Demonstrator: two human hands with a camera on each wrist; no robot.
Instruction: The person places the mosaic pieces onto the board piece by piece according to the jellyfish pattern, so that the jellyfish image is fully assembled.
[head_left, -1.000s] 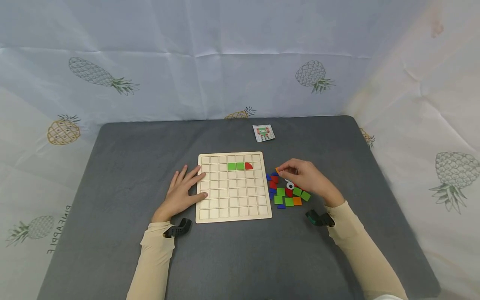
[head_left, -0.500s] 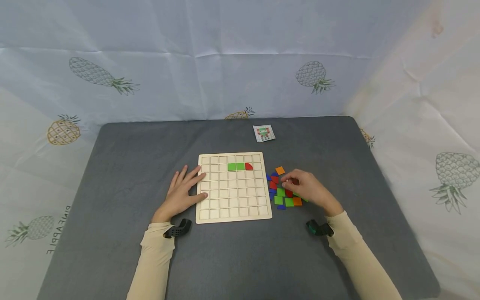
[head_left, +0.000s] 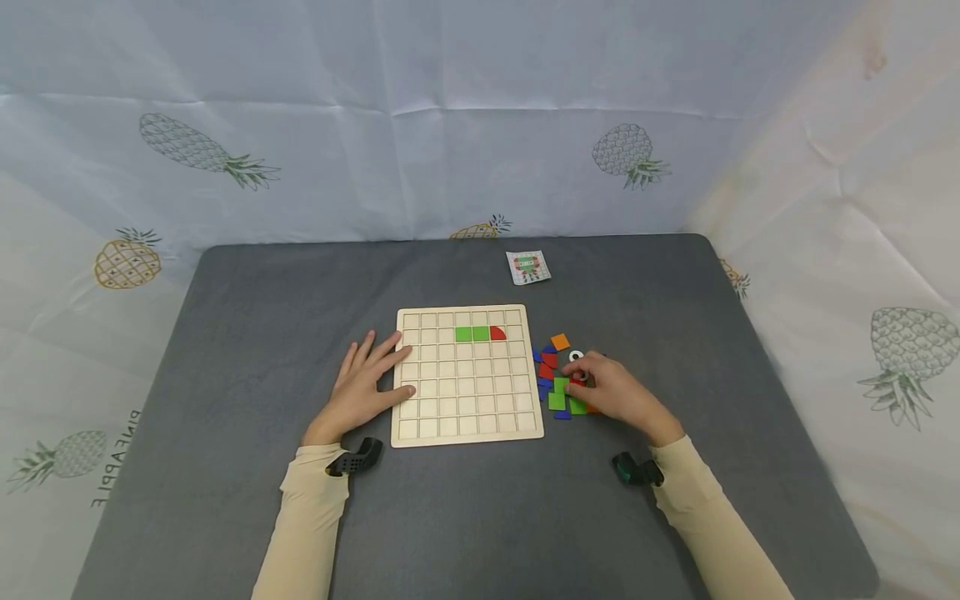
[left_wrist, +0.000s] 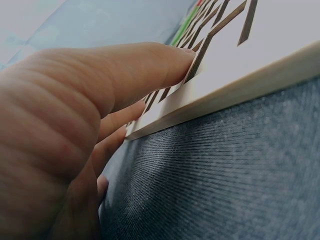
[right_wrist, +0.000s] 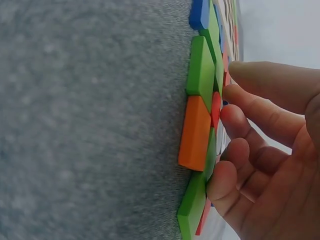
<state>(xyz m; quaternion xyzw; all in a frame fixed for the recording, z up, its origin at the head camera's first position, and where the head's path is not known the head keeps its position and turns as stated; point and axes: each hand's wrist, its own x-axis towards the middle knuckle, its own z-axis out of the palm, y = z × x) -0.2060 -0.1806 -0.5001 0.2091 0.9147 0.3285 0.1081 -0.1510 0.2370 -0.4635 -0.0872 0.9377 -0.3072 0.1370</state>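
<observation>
My left hand (head_left: 362, 392) lies spread over the left edge of a square wooden grid board (head_left: 457, 437), thumb and fingertips on its border. In the left wrist view, the thumb (left_wrist: 150, 65) rests on the top of the board beside a dark grid line. Two green square tiles (head_left: 472, 333) and a red quarter-round tile (head_left: 498, 333) sit in its second row. My right hand (head_left: 609, 390) is over the loose tile pile, bent fingers low, thumb and index apart beside a green tile (head_left: 562, 385). Nothing shows between them in the right wrist view, where an orange tile (right_wrist: 195, 135) lies nearby.
An orange tile (head_left: 560, 342) and a white ring-shaped piece (head_left: 576, 356) lie at the far side of the pile. Red tiles (head_left: 550, 360) and a blue tile (head_left: 562, 415) lie around it. A small printed pattern card (head_left: 528, 267) lies behind the board on the grey table (head_left: 300, 300).
My right hand has let go of an orange tile, left at the pile's far edge, and moved nearer across the pile, uncovering a white ring-shaped piece. The left hand stays still.
</observation>
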